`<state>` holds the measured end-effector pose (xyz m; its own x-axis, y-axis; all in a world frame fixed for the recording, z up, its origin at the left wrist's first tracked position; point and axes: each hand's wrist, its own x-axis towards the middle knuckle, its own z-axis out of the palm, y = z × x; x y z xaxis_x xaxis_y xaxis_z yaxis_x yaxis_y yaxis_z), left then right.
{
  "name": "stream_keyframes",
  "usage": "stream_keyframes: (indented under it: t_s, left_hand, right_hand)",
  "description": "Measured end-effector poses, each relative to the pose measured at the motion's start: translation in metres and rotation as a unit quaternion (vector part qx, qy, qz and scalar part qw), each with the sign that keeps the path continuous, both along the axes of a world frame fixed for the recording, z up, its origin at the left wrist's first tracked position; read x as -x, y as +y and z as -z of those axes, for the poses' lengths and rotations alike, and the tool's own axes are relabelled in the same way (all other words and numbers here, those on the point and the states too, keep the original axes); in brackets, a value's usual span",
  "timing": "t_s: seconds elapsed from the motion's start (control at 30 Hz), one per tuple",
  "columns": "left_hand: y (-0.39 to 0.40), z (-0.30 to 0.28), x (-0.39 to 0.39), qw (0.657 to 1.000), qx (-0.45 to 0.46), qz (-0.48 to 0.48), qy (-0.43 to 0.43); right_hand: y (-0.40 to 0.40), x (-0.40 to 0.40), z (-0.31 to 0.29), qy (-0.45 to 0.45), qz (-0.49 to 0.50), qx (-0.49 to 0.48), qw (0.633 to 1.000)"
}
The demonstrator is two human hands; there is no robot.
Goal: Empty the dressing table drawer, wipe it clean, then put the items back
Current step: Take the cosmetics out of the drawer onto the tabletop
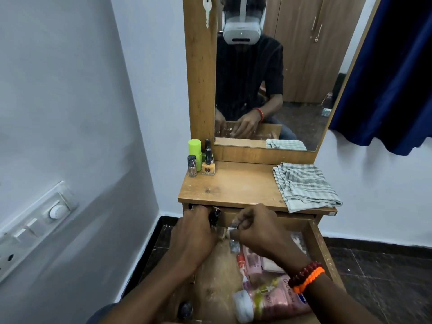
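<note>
reaching into the open wooden drawer (pixel 321 249) of the dressing table, both hands work at its back edge. the left hand (pixel 194 232) has its fingers curled around a small dark bottle with a black cap (pixel 215 217). the right hand (pixel 258 230) pinches a small silvery item (pixel 233 226) (too blurred to say what it is) between thumb and fingers. this wrist carries a dark red bead bracelet (pixel 304 272) and an orange band (pixel 309 280).

inside the drawer, near the front right, lies a pink plastic bottle with a white cap (pixel 268 302) on its side, and behind it some pink packets (pixel 253 263).

on the wooden table top (pixel 233 188), at the left back corner, stand a bright green container (pixel 195 154) and a few small nail polish bottles (pixel 208 164) close together. a folded striped grey-white cloth (pixel 304 185) rests at the right side, well apart from them.
</note>
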<state>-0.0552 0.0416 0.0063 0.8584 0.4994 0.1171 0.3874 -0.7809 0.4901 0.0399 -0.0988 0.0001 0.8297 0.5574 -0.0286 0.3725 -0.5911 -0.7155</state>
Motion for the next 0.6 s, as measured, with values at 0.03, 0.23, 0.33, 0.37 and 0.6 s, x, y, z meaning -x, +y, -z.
stream_keyframes:
  t_s: [0.03, 0.23, 0.33, 0.37, 0.6]
  left_hand:
    - [0.005, -0.007, 0.003, 1.0, 0.005, -0.003, -0.017]
    - [0.04, -0.042, -0.004, 0.986, 0.028, -0.048, -0.157]
    - [0.059, -0.041, -0.019, 0.982, 0.009, -0.076, -0.173]
    - [0.064, -0.039, -0.024, 0.982, 0.007, -0.082, -0.172]
    - [0.081, -0.02, -0.046, 0.98, 0.028, -0.098, -0.17]
  right_hand:
    - [0.002, -0.003, -0.01, 0.0, -0.001, -0.017, 1.0]
    - [0.033, -0.027, -0.064, -0.071, 0.003, -0.129, 0.989]
    - [0.062, -0.043, -0.072, -0.091, 0.009, -0.156, 0.984]
    - [0.071, -0.048, -0.073, -0.095, 0.013, -0.161, 0.982]
    - [0.113, -0.059, -0.064, -0.12, 0.028, -0.155, 0.98]
